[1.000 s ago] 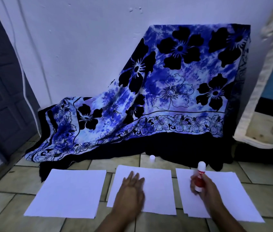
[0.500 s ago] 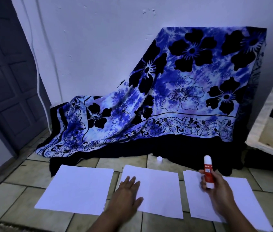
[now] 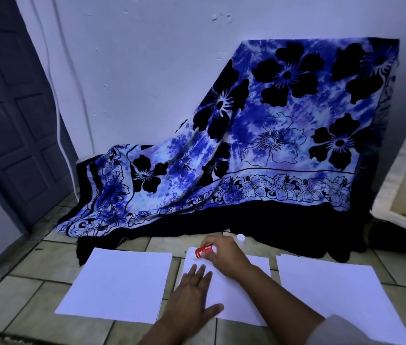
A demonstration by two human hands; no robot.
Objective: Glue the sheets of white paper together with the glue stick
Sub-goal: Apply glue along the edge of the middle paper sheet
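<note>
1. Three white paper sheets (image 3: 119,285) on beige floor tiles (image 3: 32,290).
2. Glue stick (image 3: 205,252): red label, white ends.
3. Draped cloth (image 3: 271,145): blue-white tie-dye, black flowers, black border.
4. Grey panelled door (image 3: 10,120).

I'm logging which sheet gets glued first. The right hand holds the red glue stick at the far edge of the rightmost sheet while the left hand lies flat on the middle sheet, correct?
Not quite. The head view shows the right hand holding the red glue stick at the far edge of the middle sheet, not the rightmost sheet. The left hand does lie flat on the middle sheet.
</note>
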